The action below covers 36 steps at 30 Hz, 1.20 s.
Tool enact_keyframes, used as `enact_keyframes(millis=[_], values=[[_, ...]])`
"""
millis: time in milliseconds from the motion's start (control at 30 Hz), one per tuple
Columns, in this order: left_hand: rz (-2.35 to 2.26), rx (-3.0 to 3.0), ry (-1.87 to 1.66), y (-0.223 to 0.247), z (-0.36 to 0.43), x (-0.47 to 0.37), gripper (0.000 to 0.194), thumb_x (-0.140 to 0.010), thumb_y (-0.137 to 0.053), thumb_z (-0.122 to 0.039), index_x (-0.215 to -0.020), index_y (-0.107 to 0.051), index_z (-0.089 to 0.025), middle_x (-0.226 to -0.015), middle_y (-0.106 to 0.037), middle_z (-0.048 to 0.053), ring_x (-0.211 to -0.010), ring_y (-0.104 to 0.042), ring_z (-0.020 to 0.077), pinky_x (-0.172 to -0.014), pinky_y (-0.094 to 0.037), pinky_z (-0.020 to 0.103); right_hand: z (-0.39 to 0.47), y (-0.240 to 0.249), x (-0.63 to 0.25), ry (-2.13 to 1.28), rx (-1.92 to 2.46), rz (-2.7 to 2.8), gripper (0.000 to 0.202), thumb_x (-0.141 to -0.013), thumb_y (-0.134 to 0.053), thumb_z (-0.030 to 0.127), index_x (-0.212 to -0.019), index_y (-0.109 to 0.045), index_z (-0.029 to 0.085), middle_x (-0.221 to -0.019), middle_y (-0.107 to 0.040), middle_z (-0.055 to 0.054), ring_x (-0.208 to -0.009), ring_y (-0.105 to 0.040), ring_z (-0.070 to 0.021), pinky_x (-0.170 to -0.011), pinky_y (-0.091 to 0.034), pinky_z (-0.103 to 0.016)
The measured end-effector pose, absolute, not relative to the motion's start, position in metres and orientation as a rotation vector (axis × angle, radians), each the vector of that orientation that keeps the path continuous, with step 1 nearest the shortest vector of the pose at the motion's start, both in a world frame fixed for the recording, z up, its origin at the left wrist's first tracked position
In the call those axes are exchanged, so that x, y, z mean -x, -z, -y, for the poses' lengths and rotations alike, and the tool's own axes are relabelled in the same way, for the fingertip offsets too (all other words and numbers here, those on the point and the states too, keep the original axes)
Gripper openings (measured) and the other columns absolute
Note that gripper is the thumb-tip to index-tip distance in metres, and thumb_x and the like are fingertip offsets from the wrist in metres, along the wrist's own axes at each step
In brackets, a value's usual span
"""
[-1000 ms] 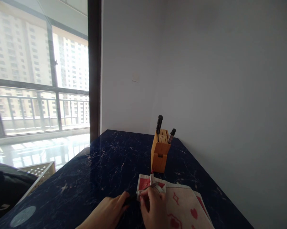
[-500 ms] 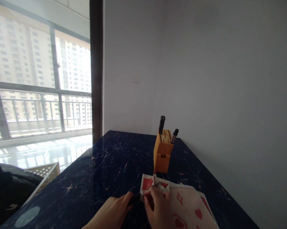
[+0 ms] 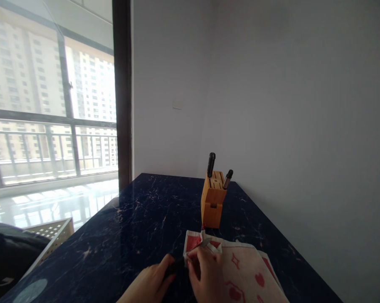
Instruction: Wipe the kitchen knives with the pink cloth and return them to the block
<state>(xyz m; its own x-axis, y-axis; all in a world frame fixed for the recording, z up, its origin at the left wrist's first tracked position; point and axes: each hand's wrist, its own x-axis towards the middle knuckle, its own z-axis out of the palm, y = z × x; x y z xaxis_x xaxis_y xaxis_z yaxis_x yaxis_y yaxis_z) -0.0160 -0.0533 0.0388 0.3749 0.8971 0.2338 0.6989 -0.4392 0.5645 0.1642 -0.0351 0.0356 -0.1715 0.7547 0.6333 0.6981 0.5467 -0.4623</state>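
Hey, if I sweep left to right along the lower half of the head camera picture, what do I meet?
Perforated crate → left hand → the black handle in its grip → right hand → the broad part of the red-patterned cloth.

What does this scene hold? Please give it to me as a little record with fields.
Left hand: grips a knife by its black handle
Right hand: holds cloth at the blade
Cloth pattern: red on pale
Beyond the cloth: upright wooden knife block, two handles sticking out
Surface: dark blue veined table
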Motion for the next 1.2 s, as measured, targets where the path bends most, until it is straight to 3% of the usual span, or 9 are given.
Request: enact_keyframes(millis=[267,567,1033,1200], values=[[-1.519,-2.056,-0.877,-0.038,0.053,0.002,0.013,-0.086,-0.037,-0.023,-0.092,-0.048,-0.023,-0.080,-0.068,0.000,-0.074,-0.065,0.0160,-0.067,-0.044,0.021,0.031,-0.020,-0.178,0.077,1.171,1.929,0.050,-0.063,-0.053,0.015,-0.111,-0.044,0.026,-0.094,-0.063,-0.002,-0.085,-0.056,-0.0226,-0.076,-0.033,-0.036],[-1.618,-1.959,-0.879,-0.042,0.051,0.000,0.017,-0.085,-0.037,-0.025,-0.097,-0.049,-0.025,-0.079,-0.069,0.001,-0.076,-0.066,0.0175,-0.068,-0.045,0.021,0.023,-0.011,-0.182,0.114,1.197,1.973,0.046,-0.060,-0.058,0.027,-0.105,-0.047,0.024,-0.093,-0.064,-0.005,-0.079,-0.057,-0.0236,-0.069,-0.033,-0.034],[-1.404,-1.799,-1.025,-0.042,0.048,-0.002,0.011,-0.086,-0.040,-0.026,-0.091,-0.048,-0.021,-0.086,-0.067,0.002,-0.080,-0.062,0.0148,-0.071,-0.042,0.020,0.030,-0.018,-0.183,0.229,1.159,2.024,0.042,-0.067,-0.056,0.028,-0.108,-0.045,0.022,-0.092,-0.064,-0.004,-0.080,-0.055,-0.0233,-0.071,-0.031,-0.037],[-1.364,-1.790,-1.056,-0.041,0.050,-0.004,0.011,-0.086,-0.041,-0.027,-0.092,-0.048,-0.021,-0.085,-0.067,0.001,-0.079,-0.062,0.0147,-0.071,-0.042,0.020,0.029,-0.021,-0.184,0.367,1.120,2.069,0.042,-0.067,-0.061,0.039,-0.103,-0.049,0.023,-0.093,-0.063,-0.004,-0.079,-0.054,-0.0242,-0.070,-0.029,-0.037]])
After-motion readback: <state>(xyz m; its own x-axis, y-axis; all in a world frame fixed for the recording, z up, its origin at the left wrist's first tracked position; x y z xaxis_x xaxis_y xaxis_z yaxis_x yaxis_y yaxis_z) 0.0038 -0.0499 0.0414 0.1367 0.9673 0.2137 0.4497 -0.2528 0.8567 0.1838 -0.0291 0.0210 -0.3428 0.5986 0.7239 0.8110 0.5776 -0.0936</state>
